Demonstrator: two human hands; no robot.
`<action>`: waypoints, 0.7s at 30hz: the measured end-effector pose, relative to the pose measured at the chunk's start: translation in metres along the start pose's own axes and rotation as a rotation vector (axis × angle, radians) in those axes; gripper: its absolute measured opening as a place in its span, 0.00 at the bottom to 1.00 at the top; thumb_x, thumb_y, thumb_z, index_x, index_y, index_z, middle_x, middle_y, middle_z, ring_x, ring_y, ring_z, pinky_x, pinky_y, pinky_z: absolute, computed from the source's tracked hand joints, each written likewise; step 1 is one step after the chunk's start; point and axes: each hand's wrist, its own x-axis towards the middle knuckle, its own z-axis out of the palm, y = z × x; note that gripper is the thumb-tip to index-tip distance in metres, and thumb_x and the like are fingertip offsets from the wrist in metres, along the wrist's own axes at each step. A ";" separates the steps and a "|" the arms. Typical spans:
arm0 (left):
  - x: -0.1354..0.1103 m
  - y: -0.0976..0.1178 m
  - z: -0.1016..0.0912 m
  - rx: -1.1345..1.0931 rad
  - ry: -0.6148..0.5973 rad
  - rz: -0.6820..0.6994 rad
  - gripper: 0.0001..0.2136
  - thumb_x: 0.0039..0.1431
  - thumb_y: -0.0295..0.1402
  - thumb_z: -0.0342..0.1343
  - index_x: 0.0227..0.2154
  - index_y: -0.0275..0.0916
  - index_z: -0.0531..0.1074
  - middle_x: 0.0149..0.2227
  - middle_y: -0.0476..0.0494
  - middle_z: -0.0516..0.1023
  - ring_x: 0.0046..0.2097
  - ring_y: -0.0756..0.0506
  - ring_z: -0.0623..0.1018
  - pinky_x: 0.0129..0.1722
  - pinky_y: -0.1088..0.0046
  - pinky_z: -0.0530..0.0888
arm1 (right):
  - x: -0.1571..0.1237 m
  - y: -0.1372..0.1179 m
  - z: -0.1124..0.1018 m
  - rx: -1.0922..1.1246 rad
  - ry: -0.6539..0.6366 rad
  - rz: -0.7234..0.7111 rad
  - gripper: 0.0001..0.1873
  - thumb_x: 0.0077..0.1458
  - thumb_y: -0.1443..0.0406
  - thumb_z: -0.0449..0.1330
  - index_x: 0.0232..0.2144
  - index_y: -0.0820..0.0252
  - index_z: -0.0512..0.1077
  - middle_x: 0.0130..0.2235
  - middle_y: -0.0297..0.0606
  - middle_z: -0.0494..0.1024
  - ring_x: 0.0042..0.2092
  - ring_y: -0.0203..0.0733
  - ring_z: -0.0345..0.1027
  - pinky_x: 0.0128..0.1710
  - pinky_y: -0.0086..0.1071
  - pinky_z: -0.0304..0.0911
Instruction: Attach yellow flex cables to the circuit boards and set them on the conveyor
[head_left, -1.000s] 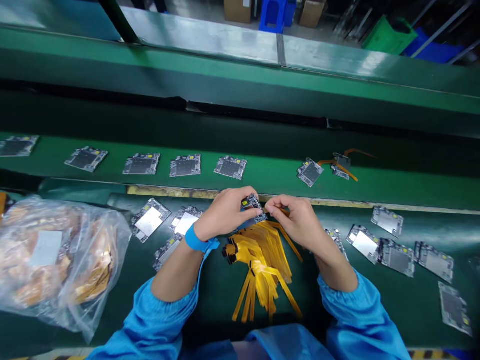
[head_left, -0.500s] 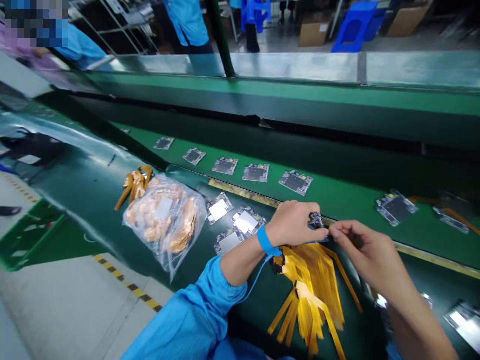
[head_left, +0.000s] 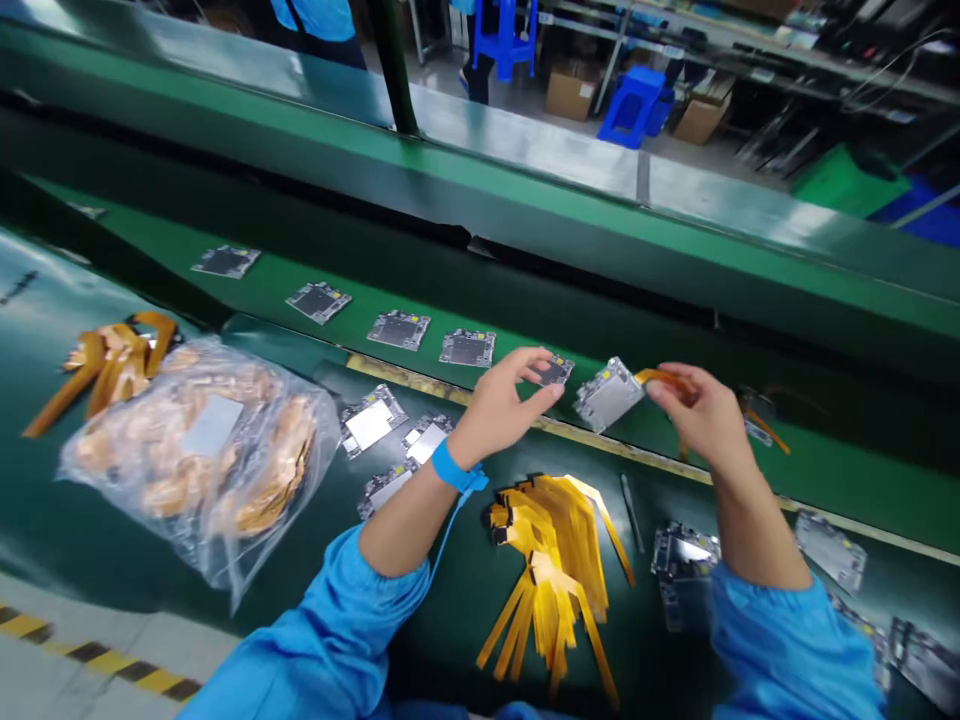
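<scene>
Your right hand [head_left: 701, 408] is pinching an orange ribbon cable [head_left: 649, 376], whose end is meeting a tilted circuit board [head_left: 609, 396] near the green belt's [head_left: 862, 485] front edge. Your left hand [head_left: 501, 402] is curving about a second board [head_left: 556, 371] on that belt; whether it is gripping, I cannot tell. Yellow ribbon cables [head_left: 562, 550] are lying between your forearms, a slim tool [head_left: 631, 512] resting beside them. Farther left, a clear plastic bag [head_left: 202, 465] is bulging.

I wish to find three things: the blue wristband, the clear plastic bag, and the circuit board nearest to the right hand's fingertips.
Blue wristband [head_left: 450, 467]: head view, middle of the band.
Clear plastic bag [head_left: 201, 472]: head view, upper side near its middle.
Circuit board [head_left: 610, 396]: head view, flat silver face.
</scene>
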 end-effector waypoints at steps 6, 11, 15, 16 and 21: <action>0.004 -0.004 -0.010 0.055 0.081 0.041 0.13 0.64 0.37 0.58 0.49 0.41 0.74 0.51 0.39 0.79 0.49 0.42 0.79 0.47 0.62 0.78 | 0.033 -0.011 0.037 -0.442 -0.032 -0.140 0.19 0.60 0.54 0.63 0.50 0.57 0.77 0.47 0.46 0.82 0.43 0.50 0.77 0.41 0.38 0.68; 0.004 -0.004 -0.008 0.090 0.040 0.109 0.10 0.63 0.36 0.59 0.45 0.41 0.76 0.48 0.40 0.80 0.47 0.42 0.80 0.49 0.61 0.78 | 0.041 -0.043 0.091 -0.492 -0.254 -0.127 0.29 0.50 0.52 0.73 0.49 0.62 0.75 0.53 0.55 0.76 0.50 0.59 0.73 0.47 0.44 0.65; 0.006 -0.006 -0.009 0.155 0.040 0.161 0.10 0.63 0.37 0.58 0.45 0.41 0.76 0.48 0.41 0.81 0.47 0.41 0.81 0.49 0.61 0.78 | 0.041 -0.045 0.097 -0.441 -0.256 -0.098 0.29 0.43 0.55 0.77 0.43 0.61 0.72 0.46 0.49 0.78 0.47 0.56 0.72 0.46 0.41 0.63; 0.006 -0.008 -0.009 0.175 0.037 0.176 0.10 0.63 0.37 0.58 0.45 0.41 0.76 0.47 0.41 0.81 0.47 0.41 0.81 0.49 0.61 0.78 | 0.037 -0.044 0.096 -0.415 -0.253 -0.098 0.28 0.45 0.55 0.76 0.44 0.60 0.70 0.43 0.45 0.78 0.44 0.53 0.73 0.45 0.40 0.63; 0.006 -0.014 -0.005 0.408 0.028 0.319 0.14 0.64 0.38 0.56 0.50 0.39 0.75 0.54 0.36 0.78 0.57 0.36 0.77 0.56 0.55 0.75 | 0.002 -0.045 0.087 -0.214 -0.228 -0.178 0.16 0.58 0.63 0.68 0.43 0.54 0.66 0.36 0.32 0.77 0.37 0.41 0.71 0.41 0.33 0.62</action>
